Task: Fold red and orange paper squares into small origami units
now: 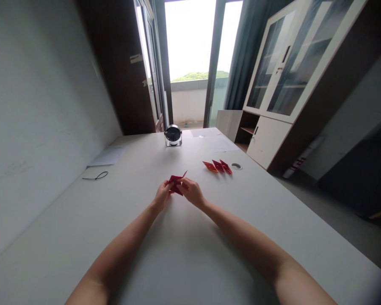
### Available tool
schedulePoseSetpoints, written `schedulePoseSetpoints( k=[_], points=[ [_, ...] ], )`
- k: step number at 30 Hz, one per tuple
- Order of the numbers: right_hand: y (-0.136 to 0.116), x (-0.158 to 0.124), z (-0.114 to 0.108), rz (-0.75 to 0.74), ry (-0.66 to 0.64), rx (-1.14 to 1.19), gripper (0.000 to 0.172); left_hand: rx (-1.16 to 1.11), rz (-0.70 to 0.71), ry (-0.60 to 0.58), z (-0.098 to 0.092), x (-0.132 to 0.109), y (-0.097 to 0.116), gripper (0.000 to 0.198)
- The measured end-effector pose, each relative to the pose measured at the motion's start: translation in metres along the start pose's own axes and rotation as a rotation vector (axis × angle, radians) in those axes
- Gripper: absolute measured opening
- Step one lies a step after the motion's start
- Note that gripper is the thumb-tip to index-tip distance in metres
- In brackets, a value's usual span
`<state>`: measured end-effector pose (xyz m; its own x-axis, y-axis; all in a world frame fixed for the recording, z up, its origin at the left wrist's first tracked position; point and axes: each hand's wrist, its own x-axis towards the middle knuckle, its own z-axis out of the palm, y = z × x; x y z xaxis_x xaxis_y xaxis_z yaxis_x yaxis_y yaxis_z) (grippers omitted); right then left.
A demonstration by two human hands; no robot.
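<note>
A piece of folded red paper (177,179) is held between my two hands, just above the white table (139,237). My left hand (163,193) pinches its left side, thumb on the near face. My right hand (191,190) grips the right side with bent fingers, and a narrow flap of the paper sticks up beyond them. Some of the fingertips are hidden behind the paper. Further off to the right lie an orange folded paper piece (210,166) and two red folded paper pieces (218,166), side by side in a row.
A round black device on a metal stand (173,134) is at the table's far end. White sheets (107,156) and a black cable tie (95,176) lie at the left edge. A round grommet hole (236,166) and more sheets (224,143) are on the right, near a cabinet (269,140).
</note>
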<state>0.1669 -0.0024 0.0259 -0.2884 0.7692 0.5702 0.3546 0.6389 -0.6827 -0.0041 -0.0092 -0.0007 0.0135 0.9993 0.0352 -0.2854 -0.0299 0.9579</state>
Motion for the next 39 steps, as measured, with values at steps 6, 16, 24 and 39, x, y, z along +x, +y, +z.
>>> schedulePoseSetpoints(
  k=[6,16,24,39],
  points=[
    [0.008,0.001,0.004,-0.013,-0.011,-0.1,0.008,0.011,0.036,-0.091,0.006,-0.004,-0.001,0.041],
    [0.002,-0.001,0.001,-0.071,-0.087,-0.169,0.024,0.035,0.038,-0.081,0.003,-0.006,0.005,0.042],
    [0.003,-0.002,0.003,-0.072,-0.043,-0.216,0.012,0.023,0.034,-0.113,0.011,-0.009,0.009,0.045],
    [-0.001,0.002,0.001,-0.035,0.102,-0.044,0.01,-0.05,-0.02,-0.045,0.002,-0.002,0.001,0.047]
  ],
)
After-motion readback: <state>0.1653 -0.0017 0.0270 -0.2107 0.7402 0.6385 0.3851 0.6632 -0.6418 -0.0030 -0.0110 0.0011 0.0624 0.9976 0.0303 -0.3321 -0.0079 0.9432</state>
